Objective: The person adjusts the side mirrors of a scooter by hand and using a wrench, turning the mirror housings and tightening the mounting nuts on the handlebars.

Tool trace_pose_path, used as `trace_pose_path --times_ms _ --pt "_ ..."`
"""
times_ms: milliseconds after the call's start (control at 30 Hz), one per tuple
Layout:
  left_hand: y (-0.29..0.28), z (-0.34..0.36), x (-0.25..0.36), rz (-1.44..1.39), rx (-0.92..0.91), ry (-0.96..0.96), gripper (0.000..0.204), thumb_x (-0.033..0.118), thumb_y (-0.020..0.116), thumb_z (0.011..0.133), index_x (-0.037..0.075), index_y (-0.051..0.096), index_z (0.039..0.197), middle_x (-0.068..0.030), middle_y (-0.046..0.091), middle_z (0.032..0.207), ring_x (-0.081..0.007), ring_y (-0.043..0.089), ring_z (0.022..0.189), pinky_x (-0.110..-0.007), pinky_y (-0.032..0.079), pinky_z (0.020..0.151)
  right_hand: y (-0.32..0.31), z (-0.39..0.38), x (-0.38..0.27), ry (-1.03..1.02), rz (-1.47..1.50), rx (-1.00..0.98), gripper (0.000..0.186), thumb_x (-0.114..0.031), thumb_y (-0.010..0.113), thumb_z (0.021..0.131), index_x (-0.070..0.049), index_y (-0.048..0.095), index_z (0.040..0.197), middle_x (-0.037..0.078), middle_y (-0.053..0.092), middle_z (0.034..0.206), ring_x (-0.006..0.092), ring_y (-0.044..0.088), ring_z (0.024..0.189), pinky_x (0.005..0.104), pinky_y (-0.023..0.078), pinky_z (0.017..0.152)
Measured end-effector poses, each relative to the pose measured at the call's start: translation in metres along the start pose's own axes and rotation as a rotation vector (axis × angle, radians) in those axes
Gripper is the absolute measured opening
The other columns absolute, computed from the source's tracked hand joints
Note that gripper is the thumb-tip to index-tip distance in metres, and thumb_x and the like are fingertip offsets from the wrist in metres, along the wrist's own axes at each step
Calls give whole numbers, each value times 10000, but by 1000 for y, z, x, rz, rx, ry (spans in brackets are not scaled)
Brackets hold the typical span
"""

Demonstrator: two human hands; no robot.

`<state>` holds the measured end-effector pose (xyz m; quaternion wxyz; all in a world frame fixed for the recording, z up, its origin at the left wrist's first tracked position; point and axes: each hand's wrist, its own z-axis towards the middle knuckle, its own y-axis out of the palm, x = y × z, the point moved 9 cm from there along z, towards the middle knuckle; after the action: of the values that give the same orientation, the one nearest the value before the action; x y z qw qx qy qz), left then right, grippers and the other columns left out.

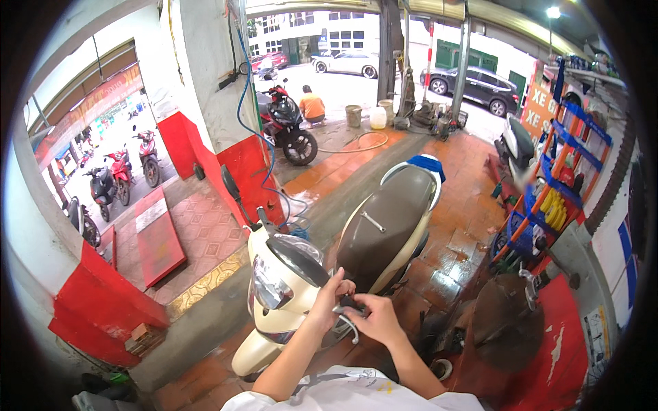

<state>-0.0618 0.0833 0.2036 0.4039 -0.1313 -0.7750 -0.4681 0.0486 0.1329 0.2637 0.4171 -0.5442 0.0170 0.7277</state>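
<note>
A cream scooter stands in front of me, its front end toward the lower left. Both my hands meet at its near handlebar, beside the dark dashboard. My left hand is closed at the handlebar, thumb pointing up, its grip partly hidden. Close by on the right, my right hand pinches the dark base of a silver brake lever, whose curved end hangs below the fingers. On the brown scooter seat lies a silver wrench, touched by neither hand.
A black mirror rises from the scooter's far handlebar. A blue hose hangs down the pillar behind. To the right stand an orange and blue rack and a red platform. Beyond are a parked motorbike and a crouching person.
</note>
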Motion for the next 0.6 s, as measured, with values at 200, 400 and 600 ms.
trace_pose_path --times_ms 200,400,600 --pt "-8 -15 0 224 18 3 517 576 589 936 95 596 746 -11 567 652 -107 545 592 -264 425 558 48 -18 21 195 291 -123 296 -122 706 874 9 632 1129 35 626 759 84 517 522 244 427 495" --pt "6 -26 -22 451 -362 -94 531 471 577 972 -29 524 1141 -127 657 977 -143 638 597 -253 518 509 59 -68 37 767 870 -56 210 -237 502 963 -79 561 1087 6 535 769 72 448 601 194 295 435" --pt "1 -27 -26 367 -476 159 338 337 474 1054 27 572 963 -12 616 816 -79 555 624 -246 464 561 52 -95 61 835 804 148 180 -177 525 956 -63 551 1093 20 569 803 85 481 584 203 299 421"
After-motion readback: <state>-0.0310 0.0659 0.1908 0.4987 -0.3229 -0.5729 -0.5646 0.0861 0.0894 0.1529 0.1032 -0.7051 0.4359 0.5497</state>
